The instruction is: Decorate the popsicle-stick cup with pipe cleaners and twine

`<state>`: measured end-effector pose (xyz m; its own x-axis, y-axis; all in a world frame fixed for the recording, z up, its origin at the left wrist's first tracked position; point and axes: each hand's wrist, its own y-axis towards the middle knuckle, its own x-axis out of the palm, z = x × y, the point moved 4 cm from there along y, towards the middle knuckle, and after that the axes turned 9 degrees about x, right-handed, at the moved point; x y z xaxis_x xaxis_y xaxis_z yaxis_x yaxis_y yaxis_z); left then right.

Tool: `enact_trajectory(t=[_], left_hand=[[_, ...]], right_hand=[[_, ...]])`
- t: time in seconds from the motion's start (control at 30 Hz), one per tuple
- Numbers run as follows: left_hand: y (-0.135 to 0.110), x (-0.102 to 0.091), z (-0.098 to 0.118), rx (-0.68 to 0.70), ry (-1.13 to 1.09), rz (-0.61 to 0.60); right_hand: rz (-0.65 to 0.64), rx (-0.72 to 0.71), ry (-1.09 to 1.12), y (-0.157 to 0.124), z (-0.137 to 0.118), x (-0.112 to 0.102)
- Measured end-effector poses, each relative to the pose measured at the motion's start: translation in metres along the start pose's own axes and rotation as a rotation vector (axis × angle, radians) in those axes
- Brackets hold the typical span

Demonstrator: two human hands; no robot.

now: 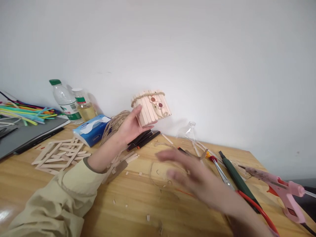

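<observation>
My left grip [129,129] is clamping on a small wooden-stick box [147,113], thumb lying along its near side and fingers supporting it from beneath. I am holding the box tilted, up off the desk [98,210] and in front of the pale wall [209,49]. A twine band [145,94] is running around its upper part, and two flower shapes [153,99] with reddish centres are decorating one face. My right grip [194,171] is hovering over the desk, well apart from the box, its fingers spreading apart and blurring.

Just beside my left wrist a twine bundle [119,121] is leaning by a blue tissue pack [92,134], with dark markers [149,140] lying below the box. Flat wooden sticks [63,154] are lying in a loose lattice farther left, near two bottles [69,107] standing by the wall. Beyond my right grip, scissors [222,171], a long dark green tool [237,177] and a pink glue gun [290,194] are resting.
</observation>
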<state>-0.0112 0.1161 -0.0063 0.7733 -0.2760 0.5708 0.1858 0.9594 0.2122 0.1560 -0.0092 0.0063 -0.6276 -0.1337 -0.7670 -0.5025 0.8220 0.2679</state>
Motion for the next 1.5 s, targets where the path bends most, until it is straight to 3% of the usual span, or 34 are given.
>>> enact_trajectory(t=[0.03, 0.1, 0.13, 0.2, 0.3, 0.4, 0.47, 0.6, 0.77, 1.0, 1.2, 1.33, 1.5], left_hand=[[0.002, -0.003, 0.005, 0.019, 0.002, 0.003], [0.004, -0.008, 0.012, 0.035, 0.018, 0.011], [0.005, -0.010, 0.015, 0.039, 0.028, 0.014], [0.006, -0.012, 0.017, 0.039, 0.038, 0.007], [0.007, -0.013, 0.017, 0.008, 0.022, -0.018], [0.007, -0.012, 0.015, -0.033, -0.017, -0.015], [0.007, -0.012, 0.015, -0.039, -0.034, -0.017], [0.006, -0.011, 0.011, -0.044, -0.029, -0.042], [0.004, -0.010, 0.004, -0.099, -0.024, -0.041], [0.002, -0.005, 0.008, -0.117, -0.112, -0.104], [-0.002, -0.008, 0.005, -0.140, -0.160, -0.097], [-0.013, -0.008, -0.004, -0.127, -0.122, -0.137], [-0.031, -0.009, -0.028, -0.168, -0.094, -0.113]], right_hand=[[-0.104, -0.051, -0.129, -0.010, -0.001, 0.021], [-0.083, -0.267, -0.334, -0.031, -0.001, 0.060], [-0.061, -0.326, -0.395, -0.040, 0.002, 0.077], [-0.144, -0.375, -0.439, -0.052, 0.015, 0.102], [-0.291, -0.231, -0.447, -0.047, 0.042, 0.103], [-0.198, -0.035, -0.513, -0.028, 0.057, 0.081], [-0.163, -0.037, -0.529, -0.017, 0.052, 0.079], [-0.192, -0.120, -0.417, -0.002, 0.028, 0.107], [-0.001, 0.069, -0.243, 0.019, 0.031, 0.122], [0.037, 0.120, -0.152, 0.021, 0.043, 0.114], [0.014, 0.116, -0.105, 0.014, 0.036, 0.096], [-0.003, 0.061, 0.042, 0.004, 0.024, 0.054], [0.219, 0.209, 0.247, -0.002, 0.031, -0.012]])
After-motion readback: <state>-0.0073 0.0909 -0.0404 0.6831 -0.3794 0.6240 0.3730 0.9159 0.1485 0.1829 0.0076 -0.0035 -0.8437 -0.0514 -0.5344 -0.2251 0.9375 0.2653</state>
